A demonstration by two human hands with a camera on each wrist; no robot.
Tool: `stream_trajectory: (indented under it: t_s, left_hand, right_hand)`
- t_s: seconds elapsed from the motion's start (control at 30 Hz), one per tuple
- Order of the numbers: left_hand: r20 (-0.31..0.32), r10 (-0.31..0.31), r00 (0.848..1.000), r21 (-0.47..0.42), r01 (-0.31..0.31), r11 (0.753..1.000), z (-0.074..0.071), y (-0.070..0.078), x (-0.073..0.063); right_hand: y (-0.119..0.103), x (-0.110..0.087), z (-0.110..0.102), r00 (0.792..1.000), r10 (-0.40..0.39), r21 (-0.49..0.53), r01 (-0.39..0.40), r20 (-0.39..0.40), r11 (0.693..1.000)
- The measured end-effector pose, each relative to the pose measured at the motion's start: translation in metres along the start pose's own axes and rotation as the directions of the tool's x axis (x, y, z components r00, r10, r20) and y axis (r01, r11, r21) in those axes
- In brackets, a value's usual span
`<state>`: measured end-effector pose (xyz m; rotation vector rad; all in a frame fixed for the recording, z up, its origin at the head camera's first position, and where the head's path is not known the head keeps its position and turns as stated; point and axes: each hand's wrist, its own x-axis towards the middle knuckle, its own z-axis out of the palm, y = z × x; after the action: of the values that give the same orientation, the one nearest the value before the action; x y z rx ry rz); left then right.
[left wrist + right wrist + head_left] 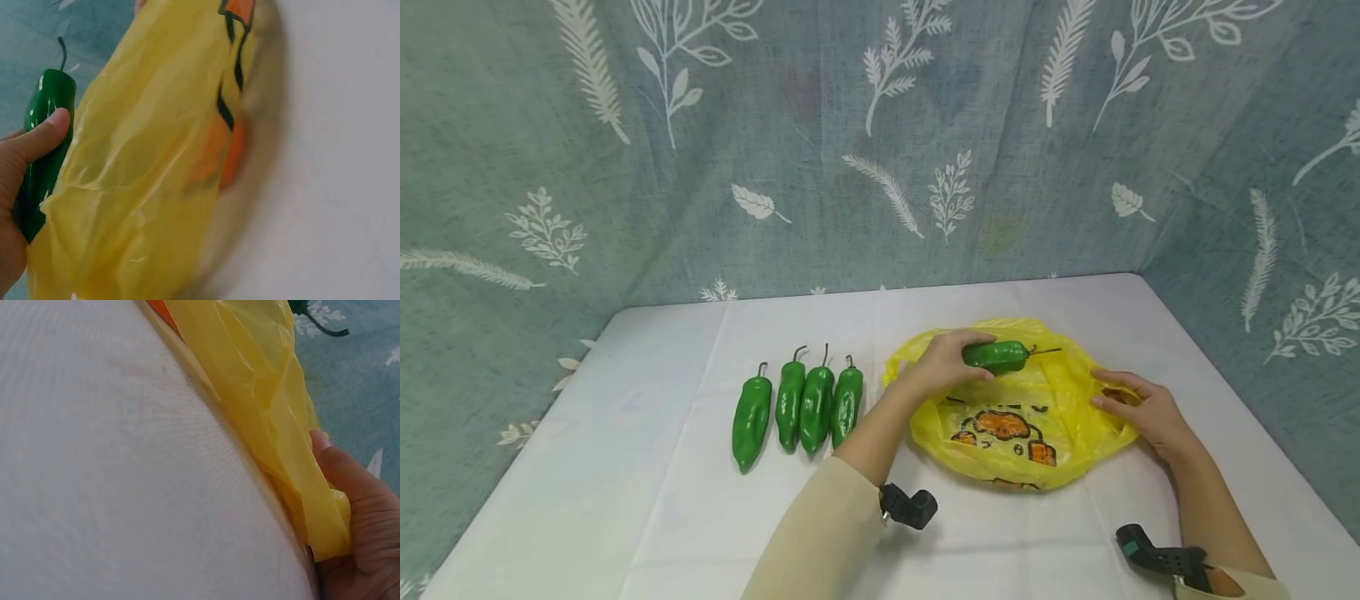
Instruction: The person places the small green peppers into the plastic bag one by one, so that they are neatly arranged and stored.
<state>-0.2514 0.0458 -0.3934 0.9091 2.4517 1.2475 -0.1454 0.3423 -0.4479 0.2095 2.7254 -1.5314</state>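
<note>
In the head view my left hand [951,365] grips a green pepper [1000,357] over the yellow plastic bag [1000,462], the thin stem pointing right. The left wrist view has the thumb [50,134] laid along the pepper's side, beside the bag's yellow film. At the bag's right edge, my right hand [1153,417] pinches the plastic between thumb and fingers. The right wrist view shows the bag's bunched edge [331,525] at that hand. An orange cartoon print [1002,425] marks the bag.
Several green peppers [817,408] lie in a row left of the bag, stems away from me. The white-covered table [587,500] meets a blue-green leaf-patterned cloth [820,208] at the back. Black wrist cameras [910,507] sit on both forearms.
</note>
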Motion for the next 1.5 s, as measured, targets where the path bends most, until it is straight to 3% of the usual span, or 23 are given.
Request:
stream_trajectory:
  t_s: [0.47,0.87,1.13,1.5]
  left_hand:
    - [0.002,0.006,1.0,0.066,-0.007,0.998,0.014,-0.012,-0.007]
    - [-0.072,0.011,0.997,0.132,-0.001,0.991,0.027,-0.019,-0.011]
    - [-0.149,0.009,0.989,0.126,0.009,0.992,0.036,-0.024,-0.012]
    - [-0.195,0.074,0.978,0.114,-0.053,0.992,0.035,-0.023,-0.016]
  right_hand:
    - [0.004,0.001,0.001,0.999,-0.045,-0.001,0.045,-0.018,0.999]
    - [0.002,0.001,0.001,1.0,-0.023,0.018,0.024,-0.017,1.0]
    - [0.002,0.001,0.002,1.0,-0.02,0.0,0.02,-0.022,1.0]
    - [0.003,0.0,0.002,0.999,-0.033,0.004,0.033,-0.024,0.999]
